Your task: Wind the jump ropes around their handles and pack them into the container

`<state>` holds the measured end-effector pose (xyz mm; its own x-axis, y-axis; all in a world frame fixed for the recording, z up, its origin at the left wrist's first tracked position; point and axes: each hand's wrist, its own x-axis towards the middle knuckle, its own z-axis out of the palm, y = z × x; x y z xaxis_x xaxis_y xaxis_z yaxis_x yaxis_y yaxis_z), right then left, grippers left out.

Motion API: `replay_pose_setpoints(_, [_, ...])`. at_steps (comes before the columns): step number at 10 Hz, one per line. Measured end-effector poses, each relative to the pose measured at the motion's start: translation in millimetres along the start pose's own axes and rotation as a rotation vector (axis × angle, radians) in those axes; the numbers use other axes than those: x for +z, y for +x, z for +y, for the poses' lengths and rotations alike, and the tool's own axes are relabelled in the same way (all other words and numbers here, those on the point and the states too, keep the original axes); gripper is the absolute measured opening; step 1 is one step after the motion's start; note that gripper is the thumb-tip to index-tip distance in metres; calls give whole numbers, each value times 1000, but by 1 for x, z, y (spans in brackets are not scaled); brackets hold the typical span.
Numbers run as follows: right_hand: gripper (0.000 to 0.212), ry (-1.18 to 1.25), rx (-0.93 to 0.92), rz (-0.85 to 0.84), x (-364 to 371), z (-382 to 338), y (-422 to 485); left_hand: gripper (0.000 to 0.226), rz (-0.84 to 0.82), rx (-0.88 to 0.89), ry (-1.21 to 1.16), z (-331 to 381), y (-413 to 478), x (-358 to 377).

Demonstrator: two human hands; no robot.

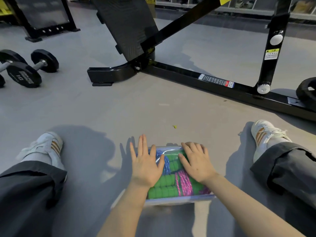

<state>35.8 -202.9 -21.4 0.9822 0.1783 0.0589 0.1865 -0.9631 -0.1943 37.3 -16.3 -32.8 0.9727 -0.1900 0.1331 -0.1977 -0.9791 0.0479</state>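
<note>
Since the ropes [183, 183] lie wound inside the container [179, 200] on the floor [119, 108], packing looks nearly done. Left hand [145, 166] and right hand [196, 163] press flat on its lid [171, 148], fingers extended; only sealing seems left.

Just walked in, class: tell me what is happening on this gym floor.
A person sits on the floor with a clear container in front of them. Wound jump ropes with green handles lie inside. The left hand and right hand press on its lid, apparently closing it.
</note>
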Motion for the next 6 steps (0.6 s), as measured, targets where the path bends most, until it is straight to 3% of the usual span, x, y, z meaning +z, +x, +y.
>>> replay_pose_setpoints(1, [64,-25,34,80,6,-9,9,68,-12,-30,-11,0,4,-4])
replay_pose_setpoints(2, [67,-16,35,51,6,-9,8,85,-67,-52,-44,3,5,-9])
replay_pose_setpoints(4, [65,-25,30,48,5,-12,8,89,-124,-64,-34,6,8,-18])
replay_pose_setpoints(5, [70,-45,48,32,6,-11,5,90,-149,-68,-31,5,6,-15])
replay_pose_setpoints(6, [87,-128,37,45,3,-14,0,85,-92,-43,62,8,2,-24])
